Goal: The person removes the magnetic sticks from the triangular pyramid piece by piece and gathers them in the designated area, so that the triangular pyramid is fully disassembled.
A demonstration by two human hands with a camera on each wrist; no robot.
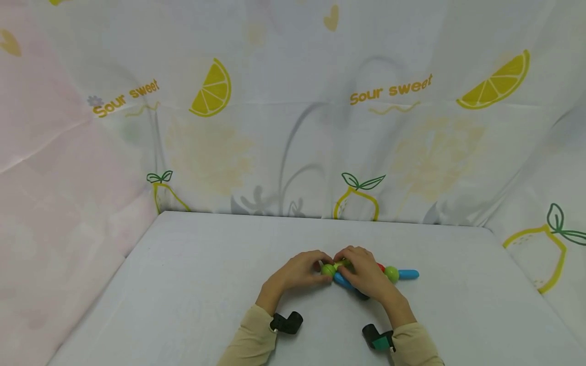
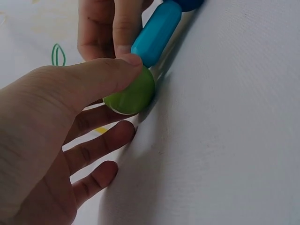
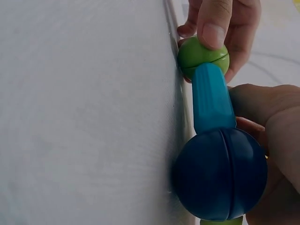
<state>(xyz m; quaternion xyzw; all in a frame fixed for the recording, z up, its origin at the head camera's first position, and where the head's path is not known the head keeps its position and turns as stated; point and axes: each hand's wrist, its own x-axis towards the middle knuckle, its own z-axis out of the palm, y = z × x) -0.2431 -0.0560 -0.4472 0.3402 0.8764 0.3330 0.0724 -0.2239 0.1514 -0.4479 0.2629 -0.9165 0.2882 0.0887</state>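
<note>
My left hand (image 1: 299, 271) pinches a green ball (image 3: 199, 54) between thumb and fingers at one end of a toy assembly of balls and rods. Close beside it, my right hand (image 1: 366, 274) grips a yellow-green rod (image 1: 341, 264) that meets the same ball. From this ball a light-blue rod (image 2: 158, 35) runs to a dark-blue ball (image 3: 218, 176), which lies low by the right palm. The right thumb is alongside the light-blue rod. Part of the assembly is hidden under the right hand.
Past the right hand, a red piece (image 1: 381, 267), another green ball (image 1: 391, 274) and another blue rod (image 1: 409, 274) stick out to the right. Everything rests on a white-covered table (image 1: 192, 305). A lemon-print cloth (image 1: 284, 127) hangs behind it.
</note>
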